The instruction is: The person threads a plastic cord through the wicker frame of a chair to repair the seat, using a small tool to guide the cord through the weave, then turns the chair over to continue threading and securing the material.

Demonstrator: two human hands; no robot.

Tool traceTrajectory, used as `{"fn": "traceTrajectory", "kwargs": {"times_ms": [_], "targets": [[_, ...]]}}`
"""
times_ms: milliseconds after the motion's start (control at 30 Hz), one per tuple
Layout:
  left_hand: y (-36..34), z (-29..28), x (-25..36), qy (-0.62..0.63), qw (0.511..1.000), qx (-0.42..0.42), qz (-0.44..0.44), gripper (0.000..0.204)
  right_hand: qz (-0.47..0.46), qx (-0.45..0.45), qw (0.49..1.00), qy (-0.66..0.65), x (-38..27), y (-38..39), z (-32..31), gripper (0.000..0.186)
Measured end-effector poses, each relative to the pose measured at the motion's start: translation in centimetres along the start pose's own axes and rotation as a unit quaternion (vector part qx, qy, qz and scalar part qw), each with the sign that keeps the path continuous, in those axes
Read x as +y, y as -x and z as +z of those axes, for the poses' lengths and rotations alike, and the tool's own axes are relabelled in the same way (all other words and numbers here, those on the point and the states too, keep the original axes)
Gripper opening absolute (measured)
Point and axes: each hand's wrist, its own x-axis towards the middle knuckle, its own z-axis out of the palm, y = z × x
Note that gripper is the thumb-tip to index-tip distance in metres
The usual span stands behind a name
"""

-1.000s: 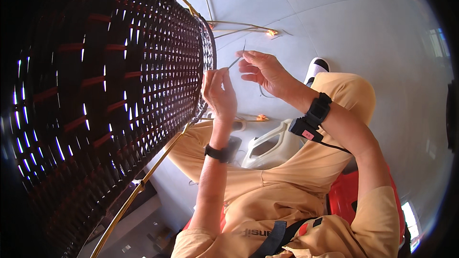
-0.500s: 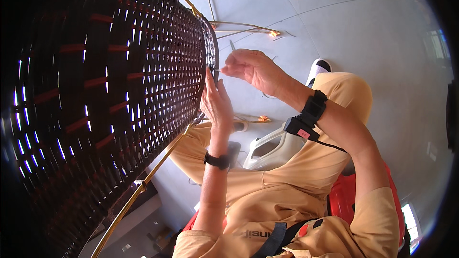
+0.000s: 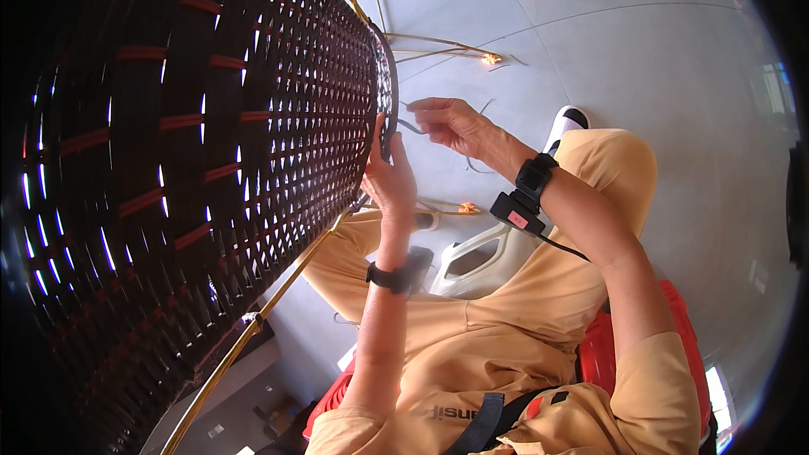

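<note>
Pointing upward, the left hand (image 3: 390, 183) straddles the dark woven rim (image 3: 390, 72).

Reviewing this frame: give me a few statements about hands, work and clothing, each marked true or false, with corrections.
1. The left hand touches the dark brown, strip-woven wicker piece near its rim. True.
2. Both wrists are bare. False: a black band circles the left wrist, a black strapped device the right.
3. The right hand holds a thin, grey, flexible strip. True.
4. The trousers are dark blue. False: they are tan cloth trousers.
</note>
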Motion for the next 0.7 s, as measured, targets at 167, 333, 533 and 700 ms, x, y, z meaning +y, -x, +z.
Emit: {"fn": "traceTrajectory", "kwargs": {"times_ms": [167, 333, 533, 700], "targets": [[0.4, 0.4, 0.0, 0.039, 0.998, 0.049, 0.001, 0.03, 0.031, -0.018, 0.999, 0.011, 0.5, -0.2, -0.3, 0.021], [0.1, 0.3, 0.0, 0.025, 0.999, 0.031, 0.015, 0.026, 0.034, -0.028, 0.999, 0.023, 0.5, -1.6, -0.6, 0.02], [-0.3, -0.3, 0.6, 0.028, 0.999, 0.024, 0.027, 0.024, 0.055, -0.094, 0.993, 0.052, 0.0, -1.7, -0.3, 0.019], [-0.9, 0.0, -0.5, 0.045, 0.999, -0.005, 0.004, 0.024, 0.062, -0.108, 0.991, 0.044, -0.1, -1.8, -0.1, 0.012]]}}
